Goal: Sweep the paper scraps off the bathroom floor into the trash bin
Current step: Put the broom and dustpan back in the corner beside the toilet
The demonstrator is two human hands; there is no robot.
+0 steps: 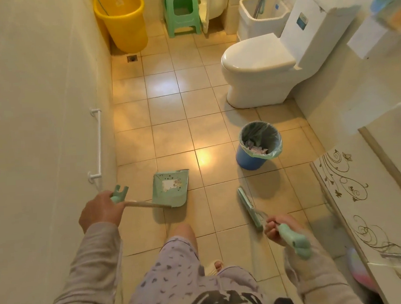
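Note:
My left hand (99,212) grips the top of a green dustpan's handle; the dustpan (171,189) is held just over the tiled floor in front of me, with a white paper scrap (171,184) lying in it. My right hand (277,229) holds the green handle of a small broom (249,207), whose head points down at the floor to the right of the dustpan. The blue trash bin (258,145) with a clear liner stands further ahead on the right, with paper scraps inside it. The floor tiles around the dustpan show no loose scraps.
A white toilet (258,71) stands beyond the bin. A yellow bucket (124,22), a green stool (181,10) and a white mop basin (261,14) line the far wall. A white rail (98,144) runs along the left wall; a decorated cabinet (364,199) is at right.

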